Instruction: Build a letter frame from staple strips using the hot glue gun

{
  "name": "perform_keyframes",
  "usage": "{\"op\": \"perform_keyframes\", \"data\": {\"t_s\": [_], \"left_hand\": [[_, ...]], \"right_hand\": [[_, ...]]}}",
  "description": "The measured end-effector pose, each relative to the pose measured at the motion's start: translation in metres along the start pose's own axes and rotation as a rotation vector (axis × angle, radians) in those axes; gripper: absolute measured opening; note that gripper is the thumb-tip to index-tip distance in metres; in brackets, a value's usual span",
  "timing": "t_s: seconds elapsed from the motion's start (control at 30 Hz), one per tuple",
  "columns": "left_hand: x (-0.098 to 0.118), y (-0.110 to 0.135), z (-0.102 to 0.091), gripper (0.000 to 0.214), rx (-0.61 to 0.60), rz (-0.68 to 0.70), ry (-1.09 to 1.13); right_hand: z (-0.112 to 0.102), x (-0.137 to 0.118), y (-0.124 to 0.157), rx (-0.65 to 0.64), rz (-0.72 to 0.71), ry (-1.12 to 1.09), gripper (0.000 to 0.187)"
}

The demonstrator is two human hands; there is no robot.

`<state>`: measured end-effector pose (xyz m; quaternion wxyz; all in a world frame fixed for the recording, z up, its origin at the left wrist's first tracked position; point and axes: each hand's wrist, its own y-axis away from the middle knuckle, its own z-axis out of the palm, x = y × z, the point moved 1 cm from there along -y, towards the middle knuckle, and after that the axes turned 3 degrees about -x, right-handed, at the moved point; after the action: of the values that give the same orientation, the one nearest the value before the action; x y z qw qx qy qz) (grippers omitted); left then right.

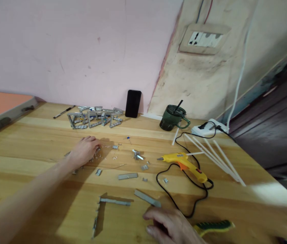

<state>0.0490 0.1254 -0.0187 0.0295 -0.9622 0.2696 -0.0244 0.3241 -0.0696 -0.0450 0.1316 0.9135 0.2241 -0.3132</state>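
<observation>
My left hand (85,149) reaches across the wooden table (44,135) and rests knuckles-up on a scatter of small staple pieces (96,156), fingers curled; what they hold is hidden. My right hand (170,226) lies low at the near edge, fingers bent down onto the wood beside a yellow-green handled tool (213,226). Just beyond its fingers lies a grey staple strip (147,198). An L-shaped frame of staple strips (105,208) stands at the near middle. Another strip (128,176) lies flat farther in.
A yellow glue gun (184,163) with a black cord lies right of centre, white glue sticks (217,157) beyond it. At the back stand a staple-built structure (95,118), a black phone (133,103), a green mug (172,118), a pen (63,112) and a power strip (208,128).
</observation>
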Motion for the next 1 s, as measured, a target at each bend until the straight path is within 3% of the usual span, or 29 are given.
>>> {"op": "perform_keyframes", "data": {"t_s": [0.1,0.17,0.33,0.63,0.87,1.0], "left_hand": [[0.009,-0.008,-0.001,0.023,0.014,-0.002,0.013],[0.025,-0.016,0.002,0.018,0.004,0.058,0.032],[0.059,-0.034,0.013,0.027,-0.06,0.207,0.058],[0.02,-0.02,-0.006,0.023,-0.135,0.057,0.058],[0.062,-0.012,0.0,0.007,-0.148,0.142,0.143],[0.057,-0.018,0.002,0.013,-0.111,0.039,0.08]], "right_hand": [[0.0,-0.001,-0.001,-0.017,0.013,-0.011,0.024],[0.001,-0.001,-0.001,-0.026,0.023,-0.009,0.023],[0.001,0.0,0.0,-0.033,0.049,-0.007,0.024],[-0.002,-0.005,0.002,-0.02,0.082,-0.025,0.021],[-0.003,-0.007,0.002,-0.024,0.105,-0.008,0.02],[-0.002,-0.006,0.001,-0.028,0.11,-0.006,0.021]]}}
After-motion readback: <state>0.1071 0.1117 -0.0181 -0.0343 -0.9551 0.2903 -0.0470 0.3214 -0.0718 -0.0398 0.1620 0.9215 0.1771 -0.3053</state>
